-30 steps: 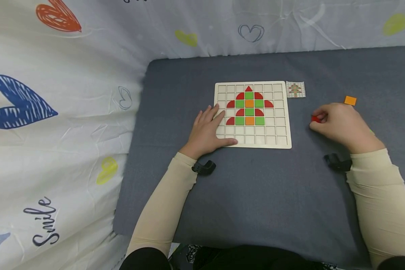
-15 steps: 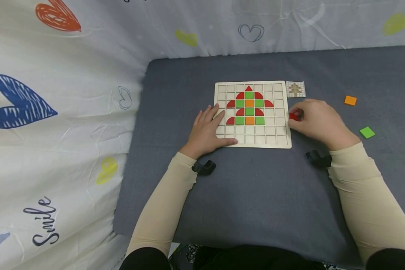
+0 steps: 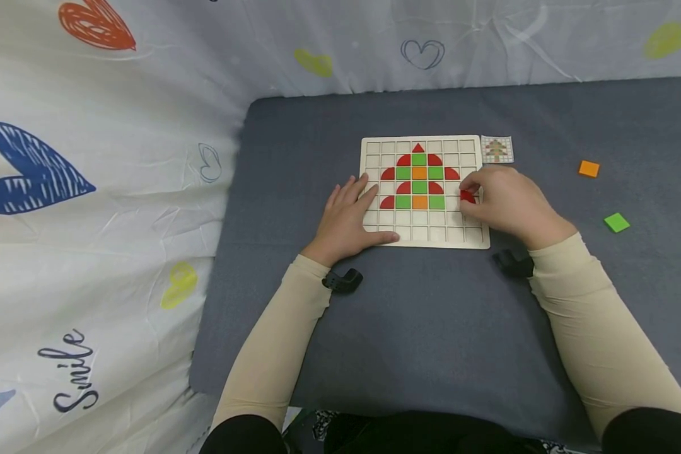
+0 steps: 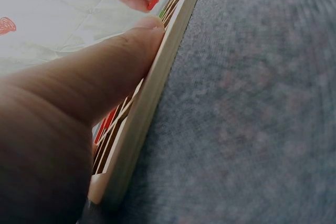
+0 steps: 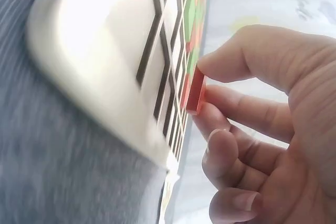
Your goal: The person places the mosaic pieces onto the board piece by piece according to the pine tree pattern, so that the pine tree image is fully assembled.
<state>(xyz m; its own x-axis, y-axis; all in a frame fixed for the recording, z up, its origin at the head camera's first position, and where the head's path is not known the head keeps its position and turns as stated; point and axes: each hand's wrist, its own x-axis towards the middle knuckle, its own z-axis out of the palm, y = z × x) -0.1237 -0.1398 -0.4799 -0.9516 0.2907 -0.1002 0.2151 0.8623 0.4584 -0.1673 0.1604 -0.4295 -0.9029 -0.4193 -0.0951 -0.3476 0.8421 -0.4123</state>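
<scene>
A pale wooden grid board [image 3: 465, 237] lies on the grey table, with red, green and orange tiles set in a tree shape in its cells. My left hand [image 3: 349, 217] rests on the board's left side, fingers spread and straight. In the left wrist view its thumb [image 4: 121, 53] lies across the front edge. Over the right side of the board, my right hand [image 3: 507, 202] pinches a red tile [image 5: 197, 90] between thumb and fingertips. The tile has one curved side in the head view, and the remaining fingers are curled below it in the right wrist view.
A small pattern card [image 3: 497, 150] printed with a tree lies against the board's upper right corner. Farther right on the table are an orange square tile [image 3: 589, 168] and a green square tile [image 3: 617, 222]. A white patterned curtain [image 3: 147, 189] hangs along the left and back.
My right hand has moved left from the loose tiles to above the board, carrying the red tile. The green tile has come into full view. My left hand has stayed put.
</scene>
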